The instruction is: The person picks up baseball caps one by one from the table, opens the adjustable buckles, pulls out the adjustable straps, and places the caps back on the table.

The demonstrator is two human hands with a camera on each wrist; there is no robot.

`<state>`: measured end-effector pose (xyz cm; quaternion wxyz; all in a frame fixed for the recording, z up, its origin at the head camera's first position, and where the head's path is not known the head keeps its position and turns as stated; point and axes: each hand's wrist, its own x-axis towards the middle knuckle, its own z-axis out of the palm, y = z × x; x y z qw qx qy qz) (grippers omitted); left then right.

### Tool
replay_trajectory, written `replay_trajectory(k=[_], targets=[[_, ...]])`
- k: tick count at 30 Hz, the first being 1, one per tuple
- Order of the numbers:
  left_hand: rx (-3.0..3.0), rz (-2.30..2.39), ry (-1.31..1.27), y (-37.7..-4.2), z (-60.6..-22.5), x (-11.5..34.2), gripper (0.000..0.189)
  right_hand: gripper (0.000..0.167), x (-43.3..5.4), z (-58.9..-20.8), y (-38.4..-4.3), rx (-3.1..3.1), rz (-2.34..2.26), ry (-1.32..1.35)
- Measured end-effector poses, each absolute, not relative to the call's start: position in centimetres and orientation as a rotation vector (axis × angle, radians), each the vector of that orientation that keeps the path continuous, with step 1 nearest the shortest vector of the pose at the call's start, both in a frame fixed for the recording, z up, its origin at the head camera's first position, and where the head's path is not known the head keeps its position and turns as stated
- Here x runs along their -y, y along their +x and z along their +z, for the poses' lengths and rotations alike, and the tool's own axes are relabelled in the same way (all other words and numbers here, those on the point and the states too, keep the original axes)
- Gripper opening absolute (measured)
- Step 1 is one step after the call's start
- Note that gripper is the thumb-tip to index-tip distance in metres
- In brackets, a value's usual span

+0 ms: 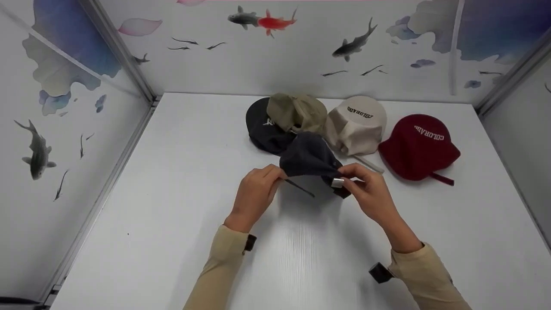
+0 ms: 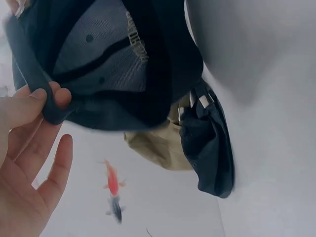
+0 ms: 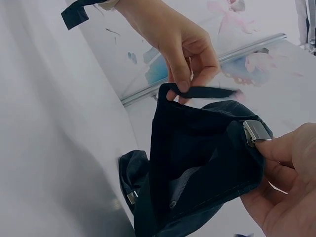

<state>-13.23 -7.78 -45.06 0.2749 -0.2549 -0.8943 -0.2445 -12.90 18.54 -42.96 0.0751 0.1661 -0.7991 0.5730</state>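
Observation:
A navy baseball cap (image 1: 306, 156) is held up between both hands, its back opening towards me. My left hand (image 1: 256, 193) pinches the base of its loose strap (image 3: 212, 92) between thumb and fingers; the strap's free end sticks out. On the other side my right hand (image 1: 372, 193) grips the cap's back edge by the metal buckle (image 3: 256, 131), the thumb against it. Strap and buckle are apart. Looking into the cap in the left wrist view, I see its lining (image 2: 98, 54) and the back of some stitched lettering.
Behind the held cap lie a black cap (image 1: 260, 133), an olive cap (image 1: 314, 110) overlapping it, a beige cap (image 1: 359, 125) and a maroon cap (image 1: 419, 150) with its strap hanging loose. All are on a white table (image 1: 181, 172) enclosed by printed panels (image 1: 292, 56).

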Motion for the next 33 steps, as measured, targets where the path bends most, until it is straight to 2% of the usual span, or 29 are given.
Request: replay_trajectory(k=[5, 15, 28, 33], targets=[[2.41, -0.734, -0.687, -13.0, -44.8, 8.3, 0.001, 0.018, -18.9, -43.0, -12.9, 2.379, 1.736, 0.515], [2.367, -0.793, -0.778, -12.9, -43.7, 8.3, 0.014, 0.015, -18.8, -43.1, -12.9, 2.349, 1.75, 0.571], [2.328, -0.762, -0.831, -14.4, -41.3, 7.4, 0.005, 0.017, -18.6, -43.5, -12.8, 2.391, 1.729, 0.58], [2.308, -0.768, -0.87, -15.2, -40.2, 6.5, 0.008, 0.016, -18.3, -43.5, -12.8, 2.426, 1.699, 0.579]])
